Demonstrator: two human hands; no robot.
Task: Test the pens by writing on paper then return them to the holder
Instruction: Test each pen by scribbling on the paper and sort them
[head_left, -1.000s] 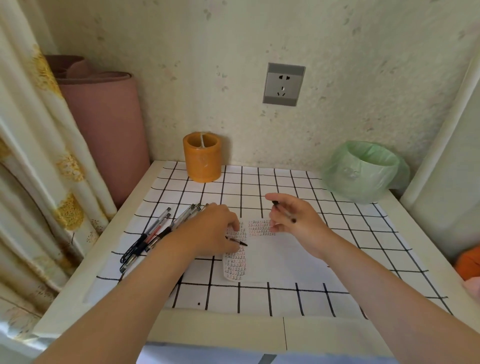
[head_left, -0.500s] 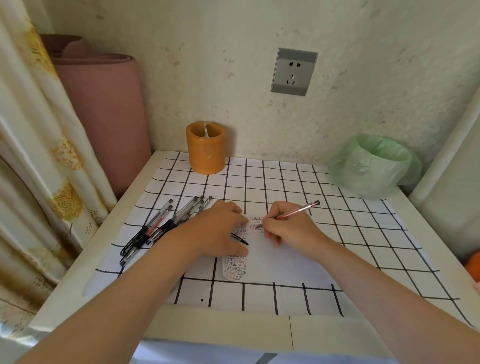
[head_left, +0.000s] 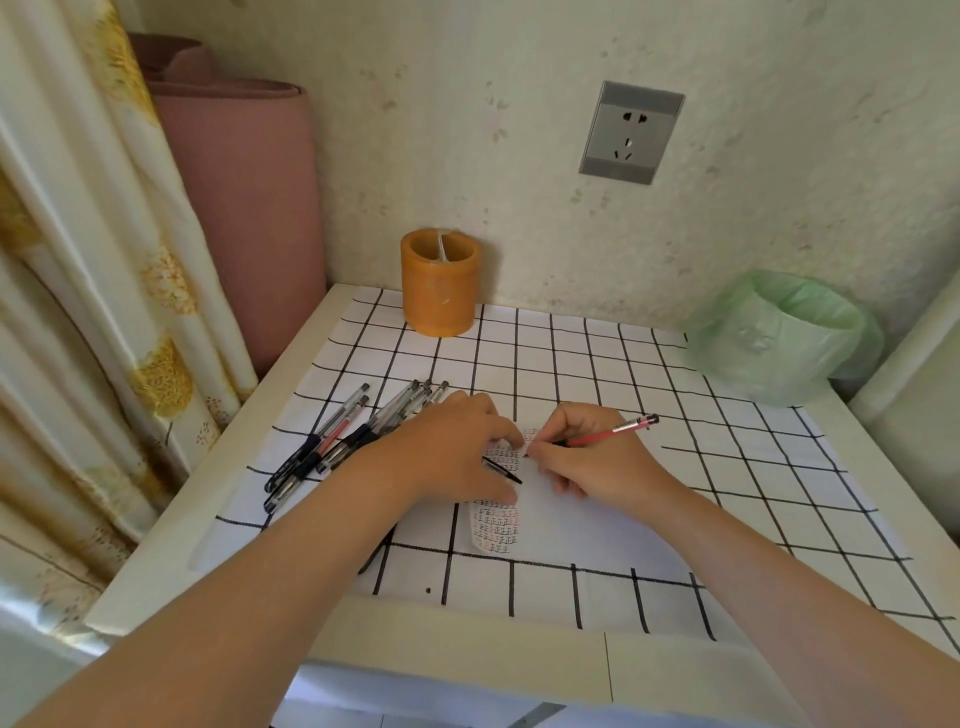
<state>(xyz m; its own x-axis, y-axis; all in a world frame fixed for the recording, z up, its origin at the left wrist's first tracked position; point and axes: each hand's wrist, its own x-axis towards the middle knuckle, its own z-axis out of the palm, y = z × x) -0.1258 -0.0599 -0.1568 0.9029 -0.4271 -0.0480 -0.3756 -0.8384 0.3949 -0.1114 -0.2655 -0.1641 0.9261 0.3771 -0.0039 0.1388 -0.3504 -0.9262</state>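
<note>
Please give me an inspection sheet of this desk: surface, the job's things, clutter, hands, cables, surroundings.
Surface: white table under a grid cloth.
Job's things: paper with rows of marks; orange holder at the back; loose pens lying left.
Clutter: green-lined bin.
Hands: right hand writes with a red pen; left hand presses the paper, a black pen under it.
Cables: nothing seen.
Surroundings: wall socket, curtain, pink roll.

Left hand (head_left: 457, 457) flat, palm down, fingers spread — right hand (head_left: 587, 457) curled in a writing grip, forearms converging
</note>
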